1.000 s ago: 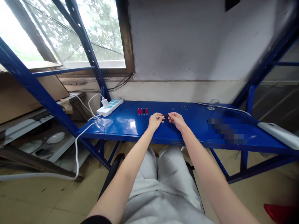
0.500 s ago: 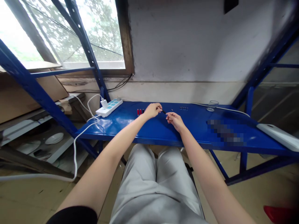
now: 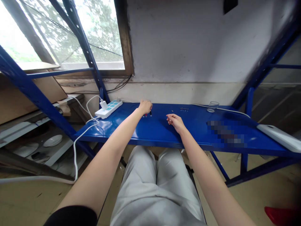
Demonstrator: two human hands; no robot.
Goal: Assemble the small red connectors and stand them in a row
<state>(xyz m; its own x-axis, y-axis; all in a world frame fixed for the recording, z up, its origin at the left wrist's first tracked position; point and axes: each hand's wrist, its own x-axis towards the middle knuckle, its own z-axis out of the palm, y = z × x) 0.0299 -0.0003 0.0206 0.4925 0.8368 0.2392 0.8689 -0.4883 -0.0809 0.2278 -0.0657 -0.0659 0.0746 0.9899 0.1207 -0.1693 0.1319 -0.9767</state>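
Note:
My left hand (image 3: 145, 107) reaches to the back of the blue table (image 3: 122, 125). Its fingers are closed on a small black cylinder (image 3: 150, 113), held upright at the tabletop. Beside it, small red cylinders (image 3: 146, 115) show only their lower ends; my hand covers the rest of their row. Closer to me, my right hand (image 3: 175, 121) hovers above the middle of the table with its fingers curled together. Whether anything small is inside them I cannot make out. A tiny light-coloured bit (image 3: 172, 110) and a group of several small pieces (image 3: 184, 109) lie beyond it.
A white power strip (image 3: 108, 109) with a plug and cord sits at the table's left end. To the right are a clear glass (image 3: 213, 106), a blurred-out object (image 3: 227, 133) and a white flat device (image 3: 279, 137). Blue frame posts rise at both sides.
My left hand has moved left and away from my right hand, taking the black cylinder to the row of small cylinders. My right hand has stayed almost in place.

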